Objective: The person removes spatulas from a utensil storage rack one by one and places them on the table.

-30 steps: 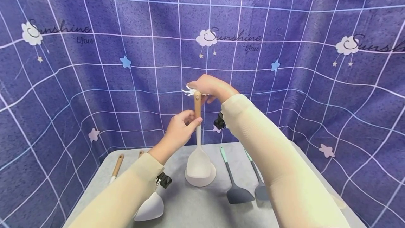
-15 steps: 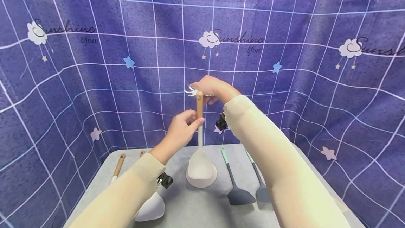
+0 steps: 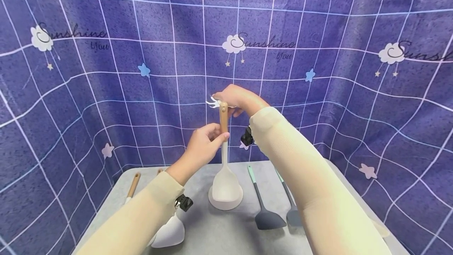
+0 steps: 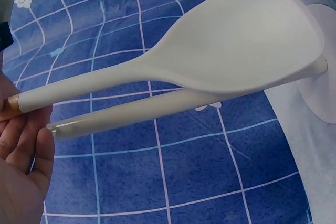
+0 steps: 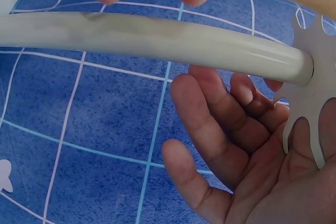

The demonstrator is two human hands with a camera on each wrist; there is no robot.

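A white turner (image 3: 225, 186) with a wooden handle (image 3: 223, 119) hangs upright in front of a pale utensil stand. My left hand (image 3: 203, 145) pinches the lower end of that handle between thumb and fingers. The stand has a round base (image 3: 226, 206), a pole (image 5: 157, 38) and a top disc of hooks (image 3: 214, 103). Over the top, my right hand (image 3: 233, 97) grips the disc, with loosely bent fingers below it near the pole. Whether the handle's hole sits on a hook cannot be seen. In the left wrist view the turner's blade (image 4: 247, 35) lies beside the pole.
On the grey tabletop (image 3: 219, 235), another white turner (image 3: 168, 233) and a wooden handle (image 3: 133, 184) lie left, partly behind my left arm. Two dark turners (image 3: 269, 219) with mint handles lie right. A patterned blue curtain (image 3: 170, 58) closes off the back and sides.
The view has shifted slightly. The turner's blade has edged a little to the right against the stand's base. Both hands keep their hold.
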